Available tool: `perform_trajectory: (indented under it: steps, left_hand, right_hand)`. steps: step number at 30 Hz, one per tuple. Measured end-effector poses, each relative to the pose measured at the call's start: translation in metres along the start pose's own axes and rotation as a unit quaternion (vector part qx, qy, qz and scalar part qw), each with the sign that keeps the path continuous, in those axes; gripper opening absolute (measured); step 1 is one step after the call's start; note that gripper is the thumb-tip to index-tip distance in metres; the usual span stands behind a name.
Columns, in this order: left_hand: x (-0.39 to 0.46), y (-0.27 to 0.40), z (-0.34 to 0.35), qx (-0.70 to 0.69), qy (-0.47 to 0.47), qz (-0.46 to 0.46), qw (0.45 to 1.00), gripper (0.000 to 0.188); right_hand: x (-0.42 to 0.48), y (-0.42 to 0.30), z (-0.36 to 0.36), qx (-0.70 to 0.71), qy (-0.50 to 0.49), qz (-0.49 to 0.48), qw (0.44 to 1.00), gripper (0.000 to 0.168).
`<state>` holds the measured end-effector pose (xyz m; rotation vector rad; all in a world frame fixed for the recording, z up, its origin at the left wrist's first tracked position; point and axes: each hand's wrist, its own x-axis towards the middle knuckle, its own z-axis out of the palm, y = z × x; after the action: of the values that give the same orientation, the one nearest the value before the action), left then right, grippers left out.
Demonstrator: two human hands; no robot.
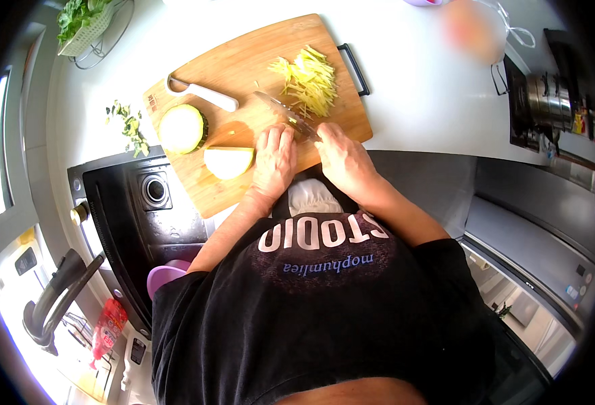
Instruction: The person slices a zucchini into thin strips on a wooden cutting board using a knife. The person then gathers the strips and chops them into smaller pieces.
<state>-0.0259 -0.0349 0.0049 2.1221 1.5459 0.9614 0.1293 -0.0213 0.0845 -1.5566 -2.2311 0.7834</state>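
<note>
My right hand (345,159) grips a kitchen knife (284,112), its blade pointing up and left across a wooden cutting board (216,61). My left hand (277,159) lies palm down beside the blade, fingers bent onto the board; what is beneath its fingertips is hidden. Just left of it rests a pale half-round vegetable slice (229,163). Farther left sits a thick cut round of gourd or squash (180,129) with dark green rind. A white-handled peeler (211,96) lies above them. Beyond the knife is a heap of yellow-green vegetable shreds (312,81).
The board overhangs a black sink (176,223) holding a lilac basin (168,276). Green peelings (130,126) lie on the white countertop (419,111). A basket of leafy greens (87,30) stands at far left. A metal pot (550,101) is at right.
</note>
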Motion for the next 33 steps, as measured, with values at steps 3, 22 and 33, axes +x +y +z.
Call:
perform_trajectory:
  steps: [3, 22, 33]
  left_hand:
    - [0.001, 0.001, -0.001, 0.001, -0.001, 0.0, 1.0, 0.03]
    - [0.0, 0.001, -0.001, -0.02, 0.01, -0.008, 1.0, 0.027]
    - [-0.001, 0.0, 0.0, -0.015, 0.007, -0.012, 1.0, 0.028]
  right_hand:
    - [-0.002, -0.002, -0.009, -0.008, -0.019, 0.008, 1.0, 0.013]
    - [0.0, 0.001, -0.004, 0.015, 0.016, -0.002, 1.0, 0.014]
    - [-0.009, -0.008, -0.013, -0.079, -0.073, 0.004, 0.994, 0.023]
